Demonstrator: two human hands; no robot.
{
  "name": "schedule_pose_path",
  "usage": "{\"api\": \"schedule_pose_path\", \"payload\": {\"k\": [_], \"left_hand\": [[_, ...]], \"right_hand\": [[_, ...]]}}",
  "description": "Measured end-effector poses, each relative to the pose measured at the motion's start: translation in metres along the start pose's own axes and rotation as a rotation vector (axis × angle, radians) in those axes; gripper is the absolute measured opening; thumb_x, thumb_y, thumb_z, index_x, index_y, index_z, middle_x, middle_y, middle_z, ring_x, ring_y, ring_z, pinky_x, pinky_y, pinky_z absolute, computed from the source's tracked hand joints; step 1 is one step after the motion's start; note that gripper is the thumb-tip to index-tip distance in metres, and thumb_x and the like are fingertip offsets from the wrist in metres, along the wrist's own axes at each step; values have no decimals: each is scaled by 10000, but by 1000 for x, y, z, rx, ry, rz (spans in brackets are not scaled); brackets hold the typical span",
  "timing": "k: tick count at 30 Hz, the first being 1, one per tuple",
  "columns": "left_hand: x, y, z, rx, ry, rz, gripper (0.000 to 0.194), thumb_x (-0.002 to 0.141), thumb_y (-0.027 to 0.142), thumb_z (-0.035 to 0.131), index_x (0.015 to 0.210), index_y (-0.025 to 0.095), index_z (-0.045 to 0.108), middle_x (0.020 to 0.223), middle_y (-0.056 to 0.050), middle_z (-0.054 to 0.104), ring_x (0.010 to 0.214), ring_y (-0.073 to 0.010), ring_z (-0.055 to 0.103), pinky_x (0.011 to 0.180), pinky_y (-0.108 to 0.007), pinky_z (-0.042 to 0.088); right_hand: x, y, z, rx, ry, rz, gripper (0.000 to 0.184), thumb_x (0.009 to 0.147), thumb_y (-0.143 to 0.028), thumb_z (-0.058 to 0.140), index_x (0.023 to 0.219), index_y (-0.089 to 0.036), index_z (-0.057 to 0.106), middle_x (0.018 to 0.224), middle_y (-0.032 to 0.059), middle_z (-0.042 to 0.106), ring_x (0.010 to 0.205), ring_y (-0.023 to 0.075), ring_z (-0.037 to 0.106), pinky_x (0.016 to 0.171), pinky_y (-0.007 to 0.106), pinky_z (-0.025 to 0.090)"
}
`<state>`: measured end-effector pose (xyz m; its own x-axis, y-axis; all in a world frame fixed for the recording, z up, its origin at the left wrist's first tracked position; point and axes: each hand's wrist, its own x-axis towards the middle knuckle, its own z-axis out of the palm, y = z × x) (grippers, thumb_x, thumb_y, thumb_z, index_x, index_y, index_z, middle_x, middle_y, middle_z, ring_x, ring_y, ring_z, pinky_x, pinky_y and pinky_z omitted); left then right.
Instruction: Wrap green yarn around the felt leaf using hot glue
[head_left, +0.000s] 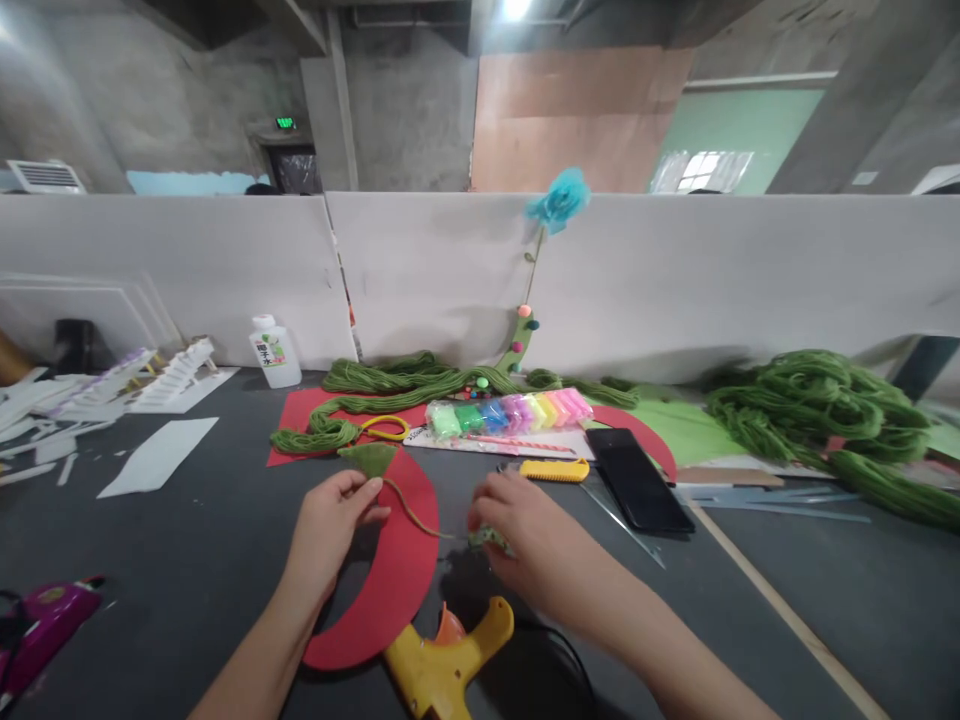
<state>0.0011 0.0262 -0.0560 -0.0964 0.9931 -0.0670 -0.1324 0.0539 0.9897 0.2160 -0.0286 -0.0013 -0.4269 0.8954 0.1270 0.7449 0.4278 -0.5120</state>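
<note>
My left hand pinches the upper inner edge of a red paper crescent. Green yarn covers the crescent's pointed top. From there a loose strand of green yarn runs right and down toward my right hand. The fingers of that hand are curled over a small, pale green bundle, partly hidden, where the strand seems to lead. Just below the crescent's lower right lies a yellow glue gun with an orange trigger.
Beyond my hands are a yellow-handled cutter, a black phone, packed coloured clay and yellow-handled scissors. Green yarn is heaped at right. A white bottle and a purple tool are at left.
</note>
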Motion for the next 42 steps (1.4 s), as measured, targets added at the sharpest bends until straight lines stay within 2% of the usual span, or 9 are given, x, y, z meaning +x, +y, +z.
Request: {"api": "schedule_pose_path", "payload": {"k": [2,4,10,16,21,24,31,36,42], "left_hand": [[2,-2,-1,-4,7,-8,270,594,342,761,593,145,576,563,69,482,531,-89,565,593,-204,529],[5,-4,-3,-10,17,-9,273,596,349,758,595,143,579,557,73,476,524,-80,550,593,-195,534],[13,-7,-10,-42,44,1,265,587,331,769,608,143,583,586,70,485,536,-69,522,619,-208,562],[18,-7,-19,-57,76,-25,262,557,325,788,605,141,608,582,61,516,550,-80,578,597,-163,545],[18,-9,-18,-52,60,-49,263,520,314,800,582,150,604,570,62,529,537,-82,574,613,-176,546],[12,-8,-10,-28,0,-77,258,520,308,799,583,145,610,571,51,540,528,-87,553,592,-197,545],[-11,1,8,59,-138,-102,240,635,346,740,615,142,615,590,30,564,550,-93,537,575,-194,501],[-19,6,8,99,-142,-94,230,685,366,699,642,155,617,595,29,574,558,-105,547,569,-199,475],[-18,12,7,77,-113,-96,219,697,361,685,651,160,612,625,34,571,550,-108,565,556,-211,470]], "right_hand": [[-8,-11,13,-198,-148,-127,258,708,-30,512,881,-179,630,828,47,623,739,185,567,649,290,417],[-12,-18,35,-409,-205,-233,157,754,-141,583,904,-162,627,887,75,636,787,236,591,627,331,444],[-10,-24,86,-578,-246,-216,103,821,-229,588,844,-145,642,807,72,643,684,239,620,479,319,439],[-15,-20,38,-397,-318,-259,135,748,-231,632,862,-169,596,881,20,614,561,141,571,380,239,316],[-9,-7,-15,146,-409,-370,396,625,-112,671,1009,-127,574,971,30,566,840,136,560,669,173,443],[-6,0,-25,295,-323,-291,372,655,-151,685,1006,-132,561,999,39,536,861,140,535,754,211,440],[-3,-8,-12,356,145,-123,79,776,-245,564,788,-173,534,818,12,528,710,133,507,650,246,424],[-2,-17,-7,195,272,-127,67,777,-172,476,712,-189,478,688,-8,499,610,127,449,575,258,391],[3,-18,1,41,277,-142,124,732,-151,454,631,-209,413,605,-11,501,546,141,469,506,265,390]]}}
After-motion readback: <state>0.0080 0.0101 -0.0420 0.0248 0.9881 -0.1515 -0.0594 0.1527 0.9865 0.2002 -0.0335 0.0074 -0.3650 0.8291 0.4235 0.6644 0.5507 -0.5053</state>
